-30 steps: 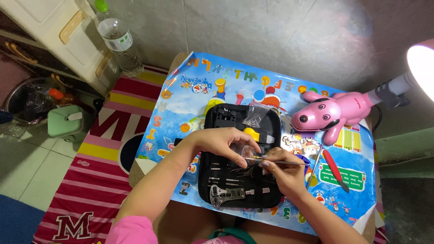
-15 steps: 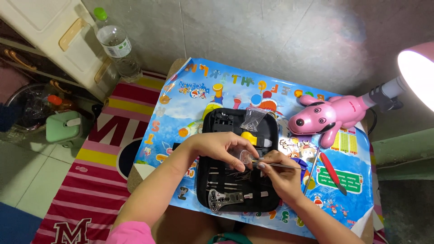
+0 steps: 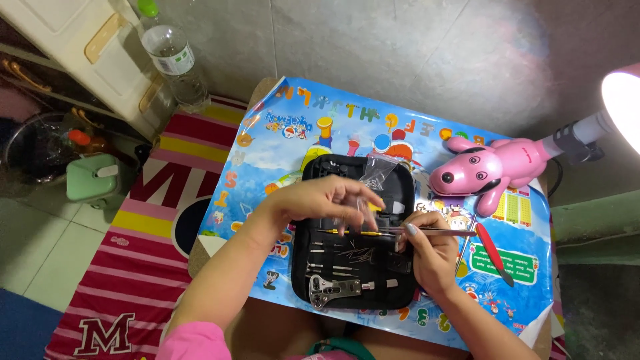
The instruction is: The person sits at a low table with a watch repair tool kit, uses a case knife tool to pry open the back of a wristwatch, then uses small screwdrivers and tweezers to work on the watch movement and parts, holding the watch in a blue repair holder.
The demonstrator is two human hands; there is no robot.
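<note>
Person seated at a small table covered by a blue cartoon alphabet mat (image 3: 293, 133); landmark = the open black tool case (image 3: 360, 233) lying flat mid-mat. Left hand (image 3: 320, 200) hovers over the case's upper half, fingers pinched on a small clear plastic bag (image 3: 363, 210); what's in the bag is too small to tell. Right hand (image 3: 430, 250) sits at the case's right edge, closed around metal tweezers (image 3: 433, 231) that lie roughly level, tips pointing left toward the bag and the left fingertips. Hands are close together, nearly meeting above the case centre, cannot tell if they touch. Inside the case: a silver wrench-like tool (image 3: 333, 291) near the bottom edge, a row of thin metal tools in loops, a yellow-handled one under the left hand, loose thin pins around the middle. Another clear plastic bag (image 3: 379, 170) rests on the case's top edge. Right of the case: pink dog-shaped desk lamp (image 3: 483, 173), its lit head off toward the far right; red-handled tool (image 3: 493, 253) lies on the mat just right of the right hand. Far left of the case, off the table: clear plastic bottle with green cap (image 3: 172, 57) by a cream cabinet, red striped rug (image 3: 133, 267) on the floor, pale green container (image 3: 93, 179) beside it
</note>
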